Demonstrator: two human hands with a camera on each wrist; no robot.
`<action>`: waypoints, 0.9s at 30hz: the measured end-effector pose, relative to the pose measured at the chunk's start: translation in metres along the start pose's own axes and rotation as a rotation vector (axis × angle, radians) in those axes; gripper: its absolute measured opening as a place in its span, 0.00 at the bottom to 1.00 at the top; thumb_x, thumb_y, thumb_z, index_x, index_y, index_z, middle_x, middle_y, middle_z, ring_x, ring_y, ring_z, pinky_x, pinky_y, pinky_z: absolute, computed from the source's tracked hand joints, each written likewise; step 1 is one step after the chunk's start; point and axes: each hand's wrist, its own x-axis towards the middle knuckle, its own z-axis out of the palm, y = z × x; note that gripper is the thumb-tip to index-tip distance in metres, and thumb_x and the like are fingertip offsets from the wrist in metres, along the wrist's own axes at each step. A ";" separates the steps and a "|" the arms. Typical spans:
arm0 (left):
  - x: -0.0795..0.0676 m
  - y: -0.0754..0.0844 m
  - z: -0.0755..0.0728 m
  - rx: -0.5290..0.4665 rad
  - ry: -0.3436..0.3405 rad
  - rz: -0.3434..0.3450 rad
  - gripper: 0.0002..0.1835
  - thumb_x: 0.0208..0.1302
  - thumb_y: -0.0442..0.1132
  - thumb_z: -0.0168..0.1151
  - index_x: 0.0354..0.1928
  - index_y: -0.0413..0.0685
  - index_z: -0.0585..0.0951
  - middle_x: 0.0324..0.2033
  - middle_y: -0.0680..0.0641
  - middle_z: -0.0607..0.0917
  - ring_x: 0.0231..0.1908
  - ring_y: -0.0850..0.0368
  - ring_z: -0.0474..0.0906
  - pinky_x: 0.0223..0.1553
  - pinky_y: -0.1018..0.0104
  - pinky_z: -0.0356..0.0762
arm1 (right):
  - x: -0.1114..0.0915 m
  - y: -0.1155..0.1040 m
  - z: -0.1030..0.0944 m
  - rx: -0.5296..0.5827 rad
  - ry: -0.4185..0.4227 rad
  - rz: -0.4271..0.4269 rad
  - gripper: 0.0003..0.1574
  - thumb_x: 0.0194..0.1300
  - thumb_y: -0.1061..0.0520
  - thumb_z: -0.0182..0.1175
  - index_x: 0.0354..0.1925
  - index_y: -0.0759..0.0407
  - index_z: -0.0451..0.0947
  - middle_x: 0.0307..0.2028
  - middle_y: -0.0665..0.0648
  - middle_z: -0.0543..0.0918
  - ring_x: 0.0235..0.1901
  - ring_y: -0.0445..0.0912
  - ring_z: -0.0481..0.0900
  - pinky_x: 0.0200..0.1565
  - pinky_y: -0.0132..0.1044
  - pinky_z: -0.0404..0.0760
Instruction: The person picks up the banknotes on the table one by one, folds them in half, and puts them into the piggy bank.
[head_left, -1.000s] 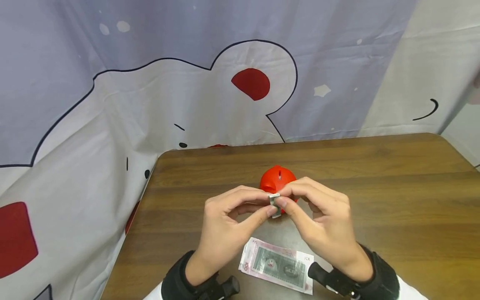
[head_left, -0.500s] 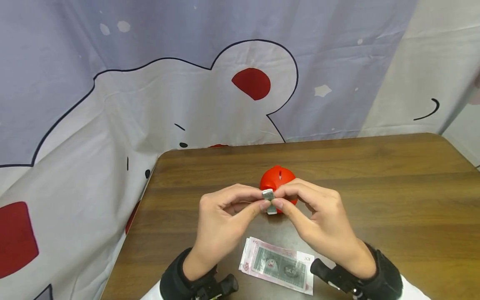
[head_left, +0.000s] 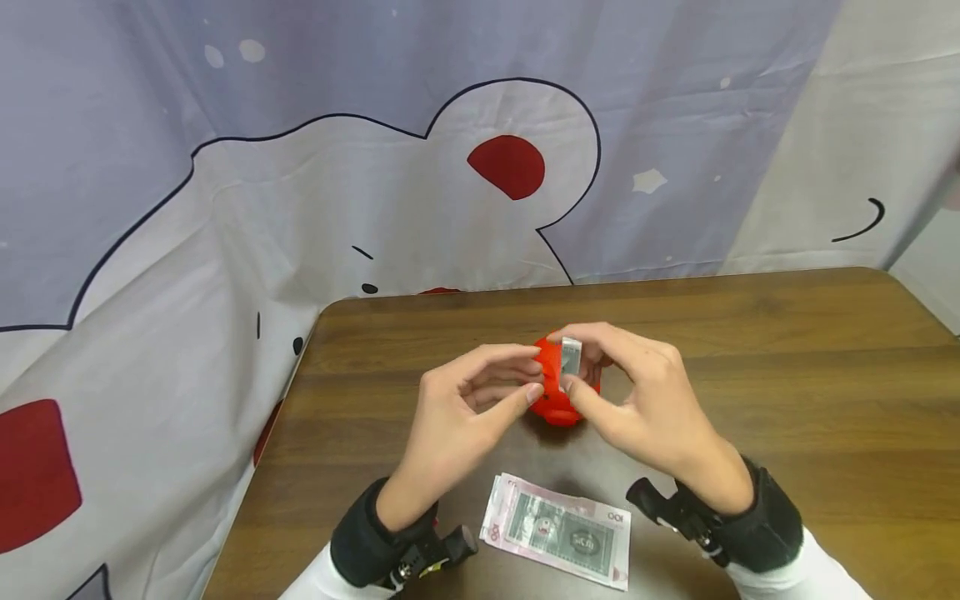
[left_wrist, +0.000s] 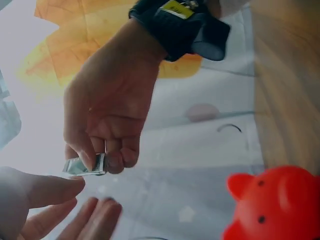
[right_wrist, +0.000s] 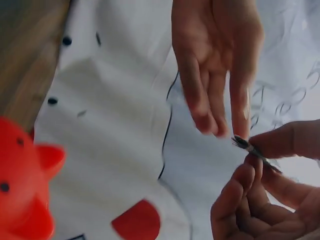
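Observation:
My right hand pinches a small, tightly folded banknote between thumb and fingers, above the table. Beside it, to the left, my left hand holds nothing; its thumb and fingers are apart and relaxed. In the left wrist view the folded note shows green print and a pale edge, with the left thumb tip close under it. Seen edge-on in the right wrist view, the note has several layers. Behind the hands stands a red piggy bank, partly covered by the right fingers and the note.
A stack of flat pink-edged banknotes lies on the wooden table, between the wrists and nearer the person. A patterned cloth hangs behind the table's far edge and down its left side. Black camera straps wrap the wrists.
Both hands held the folded note; now the left fingers have let go and opened. The right hand has lifted the note up and slightly right, in front of the piggy bank's upper part.

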 end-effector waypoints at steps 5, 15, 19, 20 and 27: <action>0.009 -0.031 0.003 0.134 0.014 -0.054 0.24 0.55 0.30 0.72 0.55 0.49 0.80 0.51 0.46 0.85 0.50 0.54 0.84 0.48 0.61 0.86 | 0.012 0.030 0.005 -0.104 0.093 0.172 0.10 0.49 0.70 0.60 0.32 0.61 0.77 0.18 0.53 0.81 0.19 0.39 0.75 0.23 0.24 0.74; 0.010 -0.100 0.023 0.401 -0.123 -0.208 0.42 0.54 0.41 0.75 0.70 0.53 0.66 0.65 0.44 0.71 0.62 0.48 0.71 0.58 0.50 0.79 | 0.010 0.081 0.044 -0.206 -0.188 0.374 0.05 0.62 0.64 0.53 0.37 0.62 0.74 0.20 0.58 0.79 0.20 0.48 0.75 0.23 0.34 0.74; 0.008 -0.111 0.028 0.426 -0.174 -0.239 0.47 0.55 0.45 0.74 0.74 0.55 0.60 0.69 0.45 0.67 0.63 0.48 0.71 0.61 0.50 0.76 | 0.005 0.086 0.055 -0.326 -0.173 0.332 0.05 0.58 0.66 0.54 0.36 0.62 0.73 0.22 0.57 0.78 0.20 0.51 0.77 0.23 0.40 0.78; 0.008 -0.113 0.029 0.428 -0.180 -0.242 0.47 0.55 0.45 0.74 0.74 0.56 0.59 0.70 0.45 0.67 0.63 0.48 0.71 0.61 0.51 0.77 | 0.004 0.086 0.056 -0.353 -0.160 0.316 0.05 0.57 0.66 0.54 0.36 0.62 0.72 0.23 0.57 0.78 0.20 0.52 0.77 0.23 0.42 0.79; 0.010 -0.114 0.032 0.402 -0.186 -0.274 0.45 0.56 0.42 0.74 0.74 0.53 0.61 0.69 0.44 0.68 0.61 0.47 0.73 0.56 0.55 0.81 | 0.001 0.083 0.066 -0.503 -0.122 0.260 0.06 0.55 0.67 0.56 0.34 0.63 0.71 0.24 0.60 0.79 0.23 0.55 0.79 0.22 0.46 0.83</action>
